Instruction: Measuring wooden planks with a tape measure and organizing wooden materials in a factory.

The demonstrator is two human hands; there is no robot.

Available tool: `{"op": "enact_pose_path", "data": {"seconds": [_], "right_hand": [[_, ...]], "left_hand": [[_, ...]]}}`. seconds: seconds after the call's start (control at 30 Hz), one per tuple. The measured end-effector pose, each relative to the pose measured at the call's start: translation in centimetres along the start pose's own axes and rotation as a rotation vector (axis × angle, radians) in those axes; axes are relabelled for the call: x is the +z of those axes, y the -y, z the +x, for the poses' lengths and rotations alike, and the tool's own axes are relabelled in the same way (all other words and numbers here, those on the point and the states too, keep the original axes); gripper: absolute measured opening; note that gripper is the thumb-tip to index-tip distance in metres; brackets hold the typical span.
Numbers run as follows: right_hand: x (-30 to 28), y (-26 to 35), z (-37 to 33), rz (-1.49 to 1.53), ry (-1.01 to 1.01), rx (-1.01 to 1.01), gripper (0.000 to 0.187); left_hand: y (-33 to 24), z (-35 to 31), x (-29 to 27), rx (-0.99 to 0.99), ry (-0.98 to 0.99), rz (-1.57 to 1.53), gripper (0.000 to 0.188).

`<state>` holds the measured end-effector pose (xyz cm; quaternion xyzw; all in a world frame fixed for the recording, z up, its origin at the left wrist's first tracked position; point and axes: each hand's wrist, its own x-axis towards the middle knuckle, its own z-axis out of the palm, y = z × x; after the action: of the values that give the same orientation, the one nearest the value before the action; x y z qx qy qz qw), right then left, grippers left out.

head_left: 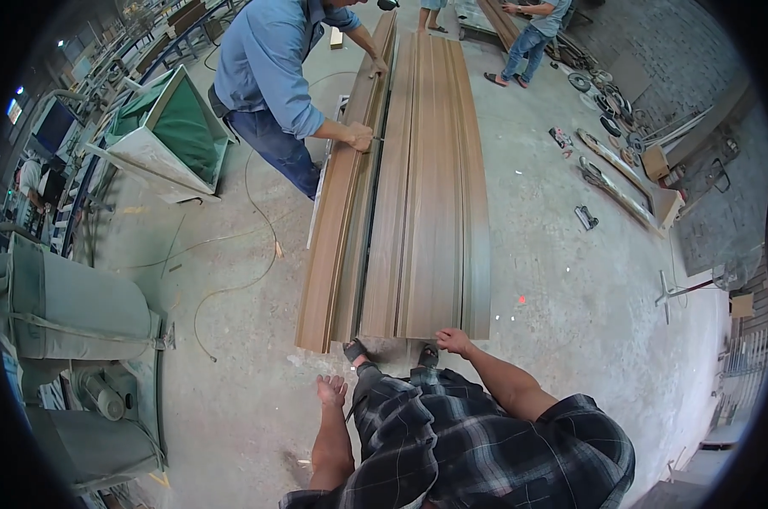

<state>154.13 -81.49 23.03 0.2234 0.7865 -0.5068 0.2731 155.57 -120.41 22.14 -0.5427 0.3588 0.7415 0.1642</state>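
Observation:
Long brown wood-grain boards (pixel 431 212) lie side by side, stretching away from me. Their near ends stop just ahead of my feet. My right hand (pixel 454 341) is at the near end of the right-hand boards, its fingers curled closed; what they hold, if anything, is too small to make out. Lower and to the left, my left hand (pixel 331 391) is held out over the floor, open and holding nothing. On the left side a co-worker in a blue shirt (pixel 274 64) bends over a narrower profiled board (pixel 337 229), both hands on it.
At left stand a white frame with green cloth (pixel 180 131) and a grey machine (pixel 87 305). A hose (pixel 269 229) snakes over the floor. A small tool (pixel 585 218) and several metal parts (pixel 617 182) lie at right. Another person (pixel 532 42) stands at the far right.

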Motion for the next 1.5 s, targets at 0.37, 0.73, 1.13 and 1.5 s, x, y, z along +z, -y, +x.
{"op": "enact_pose_path", "data": {"seconds": [0.37,0.73,1.13,1.5], "right_hand": [[-0.7,-2.1,-0.7,0.001,-0.038,-0.045,0.029],[-0.3,-2.1,-1.1,-0.053,-0.115,-0.009,0.029],[-1.1,-0.4,-1.9,0.007,-0.033,0.068,0.027],[-1.5,1.0,-3.1,0.115,-0.058,0.134,0.031]], "left_hand": [[-0.3,2.1,1.4,0.016,0.049,0.102,0.062],[-1.1,3.2,1.4,-0.027,0.084,0.134,0.063],[-3.5,3.8,4.5,0.114,0.173,0.086,0.055],[-6.1,4.6,4.4,0.123,0.071,0.216,0.051]]}}
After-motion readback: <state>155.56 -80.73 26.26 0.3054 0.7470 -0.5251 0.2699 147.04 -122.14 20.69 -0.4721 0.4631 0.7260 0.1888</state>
